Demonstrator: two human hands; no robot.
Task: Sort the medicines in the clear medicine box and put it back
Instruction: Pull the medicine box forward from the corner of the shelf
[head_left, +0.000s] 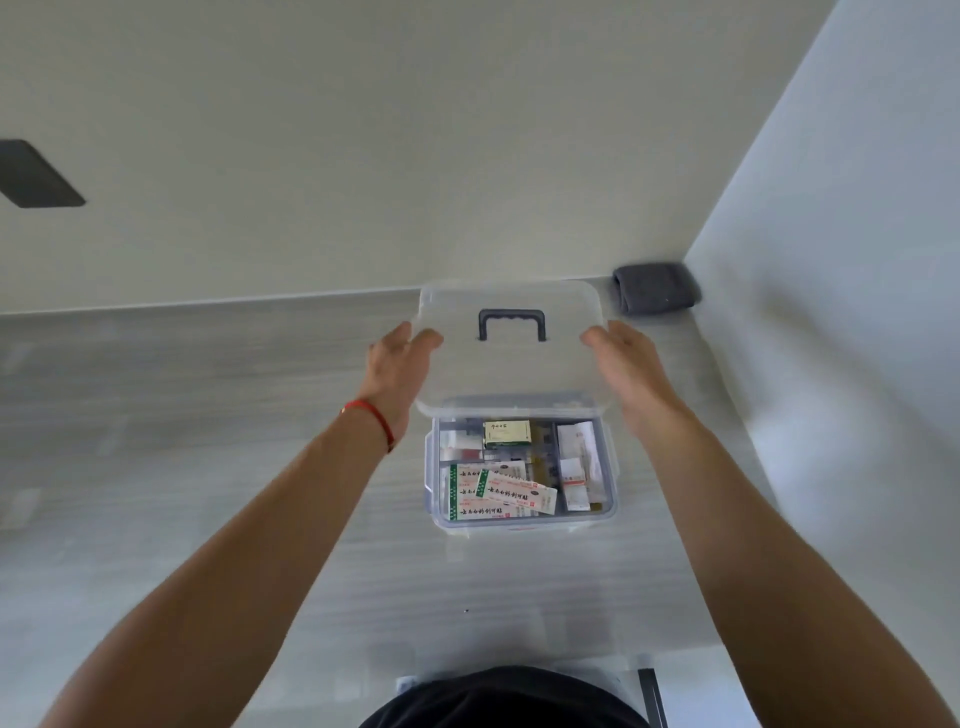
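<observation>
Head view: we hold the clear lid (511, 364) by its sides, left hand (400, 371) and right hand (631, 371) fingers curled on its edges, above the medicine box (521, 524) on the worktop (208, 415). Judging the lidding or unlidding step; next calls for level movement.

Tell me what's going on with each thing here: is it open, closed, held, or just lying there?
lid: off, held above the box
medicine box: open, on the counter, packets inside
left hand: gripping the lid's left edge
right hand: gripping the lid's right edge
lid handle: folded flat, untouched
grey cloth: rolled up in the corner
</observation>
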